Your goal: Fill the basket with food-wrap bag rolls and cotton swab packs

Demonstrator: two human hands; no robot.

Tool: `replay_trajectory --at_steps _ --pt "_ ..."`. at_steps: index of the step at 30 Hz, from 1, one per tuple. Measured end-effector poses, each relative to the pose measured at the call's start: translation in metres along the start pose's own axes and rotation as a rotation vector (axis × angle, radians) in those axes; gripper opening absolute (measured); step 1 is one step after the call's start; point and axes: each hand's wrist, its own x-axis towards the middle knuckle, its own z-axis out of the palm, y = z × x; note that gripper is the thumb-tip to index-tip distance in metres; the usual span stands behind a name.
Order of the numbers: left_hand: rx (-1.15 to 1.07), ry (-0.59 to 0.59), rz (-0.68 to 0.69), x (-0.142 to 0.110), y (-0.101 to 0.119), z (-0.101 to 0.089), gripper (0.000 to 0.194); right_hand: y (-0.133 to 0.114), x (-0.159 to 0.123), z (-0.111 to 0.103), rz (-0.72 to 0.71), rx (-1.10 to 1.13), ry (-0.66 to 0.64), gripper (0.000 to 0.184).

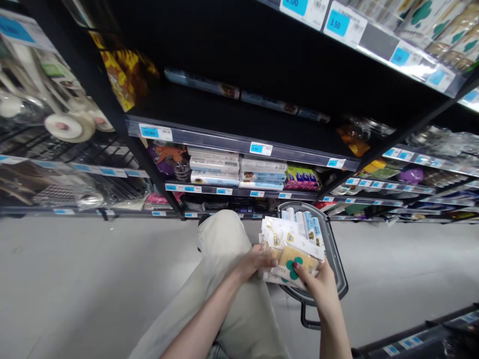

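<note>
Several flat clear packets (299,260) with white card tops, tan contents and a green clover print are held in front of my knees; I cannot make out what is inside. My left hand (256,262) grips their left side, fingers closed round the edge. On the right, my right hand (318,281) pinches the front packet, its thumb lying over the clover. Below and behind the packets stands a grey shopping basket (339,264) on the floor. White and blue rolls (312,227) lie in it, partly covered by the packets.
Shelves rise ahead, with packaged rolls (215,164) and a pink-green box (301,177) low down. Blue rolls (202,84) lie on the shelf above. Kitchen utensils (63,124) hang at left. My bent knee (224,234) is close to the lowest shelf. Another shelf edge (419,334) is at lower right.
</note>
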Motion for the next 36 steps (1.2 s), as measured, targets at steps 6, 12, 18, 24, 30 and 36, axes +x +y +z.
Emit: replay_trajectory --at_steps 6,12,18,24,30,36 --pt "-0.033 0.047 0.0 0.0 0.0 0.002 0.049 -0.005 -0.002 0.004 0.005 0.038 -0.025 0.065" --pt "-0.053 0.106 0.023 0.001 -0.003 0.0 0.048 0.001 0.0 -0.002 0.02 0.066 0.028 0.068" --pt "-0.038 0.106 0.049 0.001 -0.003 0.0 0.046 -0.011 -0.009 -0.031 0.092 0.081 0.23 0.062" --pt "-0.025 0.192 0.096 0.001 -0.002 0.007 0.044 -0.048 -0.051 -0.009 -0.302 -0.918 0.573 0.032" --pt "-0.015 0.222 0.156 0.0 0.001 0.014 0.031 -0.04 -0.06 0.083 -0.724 -1.305 0.367 0.031" --pt "0.012 0.281 0.155 0.0 -0.001 0.01 0.045 -0.023 -0.044 0.062 -0.703 -0.959 0.261 0.031"
